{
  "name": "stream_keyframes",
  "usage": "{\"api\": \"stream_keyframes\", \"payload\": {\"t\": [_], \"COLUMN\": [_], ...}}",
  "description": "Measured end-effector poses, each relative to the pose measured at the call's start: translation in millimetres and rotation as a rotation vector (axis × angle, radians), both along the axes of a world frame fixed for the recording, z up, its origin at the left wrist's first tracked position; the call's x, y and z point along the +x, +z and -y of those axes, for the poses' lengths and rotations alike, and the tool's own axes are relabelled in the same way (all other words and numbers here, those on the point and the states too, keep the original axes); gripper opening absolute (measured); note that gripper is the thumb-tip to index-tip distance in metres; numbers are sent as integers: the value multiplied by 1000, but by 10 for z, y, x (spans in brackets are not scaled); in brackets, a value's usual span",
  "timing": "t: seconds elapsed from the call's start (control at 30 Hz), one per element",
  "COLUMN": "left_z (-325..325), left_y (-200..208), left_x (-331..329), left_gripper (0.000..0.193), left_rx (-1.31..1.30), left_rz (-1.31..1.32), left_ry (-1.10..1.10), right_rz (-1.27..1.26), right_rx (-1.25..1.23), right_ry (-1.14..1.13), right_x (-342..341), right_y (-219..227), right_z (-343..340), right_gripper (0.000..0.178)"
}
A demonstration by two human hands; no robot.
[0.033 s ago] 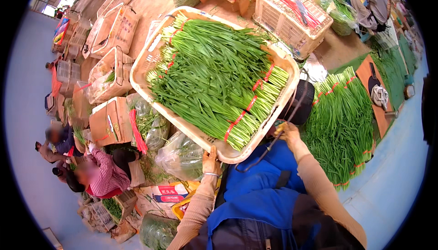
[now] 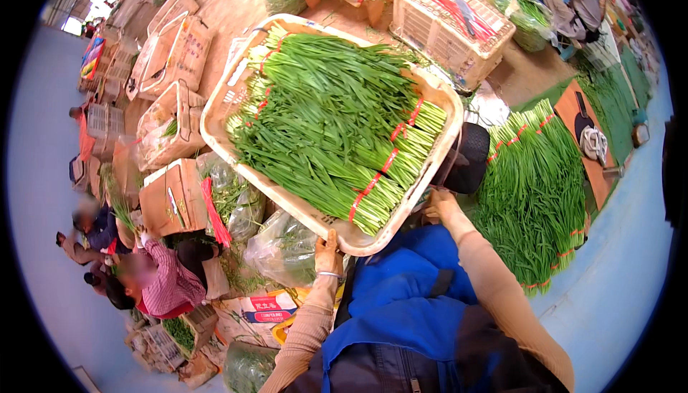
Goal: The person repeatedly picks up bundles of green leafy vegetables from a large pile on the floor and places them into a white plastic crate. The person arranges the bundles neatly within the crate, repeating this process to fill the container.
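Observation:
A cream plastic crate [image 2: 228, 150] stands tilted in front of me, filled with bundles of long green chive-like stalks [image 2: 337, 106] tied with red bands. My left hand [image 2: 328, 255] grips its near rim, the fingers hooked over the edge. Beside the crate's right near side is my right hand [image 2: 446, 210], its fingers curled low by the wall; what they hold is hidden. Just beyond that hand sits a black rounded thing [image 2: 467, 156], perhaps a seat. More banded green bundles [image 2: 532, 199] lie in a wide pile to the right.
A crate with red ties on top [image 2: 453, 27] stands far right of centre. Clear plastic bags of greens [image 2: 283, 248] lie left of my left hand. Several people work nearby, one in a checked shirt [image 2: 172, 278]. An orange board [image 2: 584, 124] borders the right pile.
My right hand has shifted slightly left and down. The long dark strap it held in the earlier frame no longer shows. The view has moved slightly; my left hand stays on the rim.

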State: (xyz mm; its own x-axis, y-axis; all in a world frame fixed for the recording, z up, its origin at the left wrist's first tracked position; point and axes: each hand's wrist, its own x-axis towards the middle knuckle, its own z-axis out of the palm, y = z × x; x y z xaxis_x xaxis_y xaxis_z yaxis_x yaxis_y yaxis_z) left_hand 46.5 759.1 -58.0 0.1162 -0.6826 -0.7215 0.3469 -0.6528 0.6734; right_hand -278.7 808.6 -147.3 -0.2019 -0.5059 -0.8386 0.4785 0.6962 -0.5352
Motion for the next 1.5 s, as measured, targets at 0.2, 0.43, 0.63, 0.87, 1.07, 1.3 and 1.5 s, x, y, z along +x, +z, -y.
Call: {"api": "stream_keyframes", "payload": {"t": [0.2, 0.43, 0.63, 0.87, 1.07, 1.3, 1.5], "left_z": [19, -200, -405, -142, -263, -506, -1710], "left_y": [317, 377, 165, -5, 235, 385, -859], "left_x": [47, -644, -656, -527, -1022, -2407, -4788], "left_gripper": [55, 65, 71, 70, 62, 56, 40], "left_rx": [-771, -1246, -866, -631, -410, 213, -1333], "left_rz": [876, 1407, 1292, 1702, 1892, 1985, 728], "left_ry": [-569, -1535, -1577, -1755, -1990, -2750, -2557], "right_rz": [-756, -606, -594, -118, 7, -83, -209], "right_rx": [-258, -136, 237, 135, 57, -178, -82], "right_ry": [977, 783, 56, -1543, -1670, -1810, -2002], "right_x": [293, 92, -460, -302, -52, -1094, -2242], "right_y": [166, 475, 83, -169, -788, -1031, -1451], "right_z": [137, -1724, -4330, -6194, -6359, -6340, -6551], "right_gripper": [33, 31, 62, 71, 73, 84, 66]}}
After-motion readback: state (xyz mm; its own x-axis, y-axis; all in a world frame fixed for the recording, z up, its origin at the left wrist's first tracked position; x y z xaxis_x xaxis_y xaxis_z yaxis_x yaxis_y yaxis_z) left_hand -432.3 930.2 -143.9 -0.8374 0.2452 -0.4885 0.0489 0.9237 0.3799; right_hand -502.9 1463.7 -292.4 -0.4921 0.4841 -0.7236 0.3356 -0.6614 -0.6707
